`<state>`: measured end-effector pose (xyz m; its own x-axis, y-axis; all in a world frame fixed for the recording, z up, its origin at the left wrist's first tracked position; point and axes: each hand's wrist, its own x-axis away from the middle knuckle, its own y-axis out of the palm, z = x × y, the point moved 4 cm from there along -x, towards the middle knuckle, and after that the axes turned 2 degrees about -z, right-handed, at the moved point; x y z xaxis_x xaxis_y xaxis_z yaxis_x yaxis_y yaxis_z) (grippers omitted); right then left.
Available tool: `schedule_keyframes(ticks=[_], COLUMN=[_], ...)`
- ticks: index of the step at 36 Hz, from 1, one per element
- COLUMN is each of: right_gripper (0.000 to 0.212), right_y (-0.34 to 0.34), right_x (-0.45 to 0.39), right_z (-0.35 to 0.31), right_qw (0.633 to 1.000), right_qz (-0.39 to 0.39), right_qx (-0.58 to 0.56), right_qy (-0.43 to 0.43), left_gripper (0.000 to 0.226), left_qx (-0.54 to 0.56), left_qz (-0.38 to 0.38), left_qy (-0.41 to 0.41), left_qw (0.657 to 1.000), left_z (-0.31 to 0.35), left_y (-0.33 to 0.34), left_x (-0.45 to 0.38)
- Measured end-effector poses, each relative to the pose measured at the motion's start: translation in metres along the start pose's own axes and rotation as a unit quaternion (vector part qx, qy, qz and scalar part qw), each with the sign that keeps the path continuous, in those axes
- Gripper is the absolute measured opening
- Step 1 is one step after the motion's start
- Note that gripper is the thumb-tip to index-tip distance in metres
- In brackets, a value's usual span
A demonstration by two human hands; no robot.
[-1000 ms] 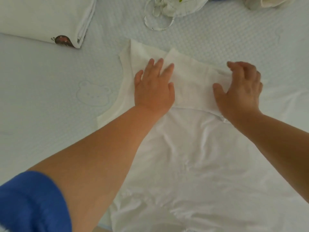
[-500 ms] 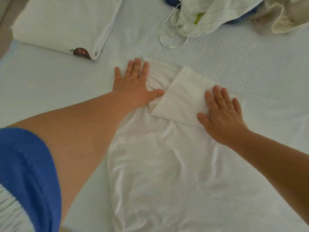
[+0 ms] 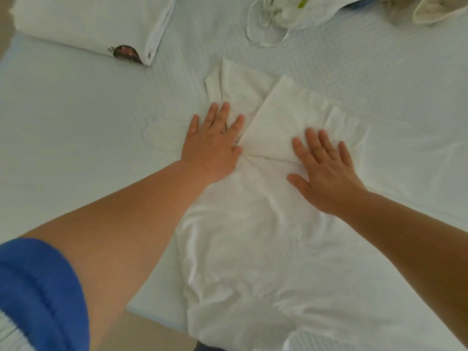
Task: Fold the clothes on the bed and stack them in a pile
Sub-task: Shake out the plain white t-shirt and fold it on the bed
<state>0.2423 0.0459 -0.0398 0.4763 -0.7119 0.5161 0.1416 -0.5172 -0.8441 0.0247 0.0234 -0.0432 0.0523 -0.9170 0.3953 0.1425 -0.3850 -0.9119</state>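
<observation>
A white shirt (image 3: 253, 236) lies spread flat on the pale blue bed (image 3: 88, 138), its top end pointing away from me. One sleeve (image 3: 281, 122) is folded inward across the upper part. My left hand (image 3: 215, 145) lies flat with straight fingers on the shirt's upper left edge. My right hand (image 3: 324, 171) presses flat on the lower corner of the folded sleeve. A folded white garment (image 3: 83, 24) with a brown print lies at the far left of the bed.
Unfolded clothes lie along the far edge: a white piece with green marks and a looped strap (image 3: 286, 13), and a cream garment (image 3: 435, 8) at the right. The bed's near edge (image 3: 154, 315) and some floor show below my left arm.
My left hand slid back toward the middle, beside the folded sleeve's point. My right hand stayed flat on the sleeve's lower corner. The camera view shifted slightly.
</observation>
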Motion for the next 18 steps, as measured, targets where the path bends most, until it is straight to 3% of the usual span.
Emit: schedule_keyframes(ticks=[4, 10, 14, 18], right_gripper=[0.071, 0.069, 0.063, 0.051], right_y=[0.005, 0.022, 0.02, 0.029], right_x=[0.021, 0.058, 0.084, 0.135], right_z=[-0.014, -0.026, -0.037, -0.058], right_qw=[1.0, 0.999, 0.992, 0.969], right_qz=[-0.009, -0.048, 0.006, 0.028], right_qx=[0.004, 0.0, -0.102, -0.208], right_qy=[-0.011, 0.011, 0.072, 0.128], left_gripper=[0.047, 0.034, 0.031, 0.032], left_qx=[0.057, 0.094, 0.102, 0.169], left_qz=[0.072, 0.064, 0.07, 0.017], left_qy=[0.01, 0.018, -0.002, -0.054], left_qw=[0.996, 0.993, 0.992, 0.984], left_z=[0.001, -0.004, -0.007, -0.008], left_y=[-0.011, -0.01, -0.019, -0.013], left_x=[0.019, 0.043, 0.054, 0.096])
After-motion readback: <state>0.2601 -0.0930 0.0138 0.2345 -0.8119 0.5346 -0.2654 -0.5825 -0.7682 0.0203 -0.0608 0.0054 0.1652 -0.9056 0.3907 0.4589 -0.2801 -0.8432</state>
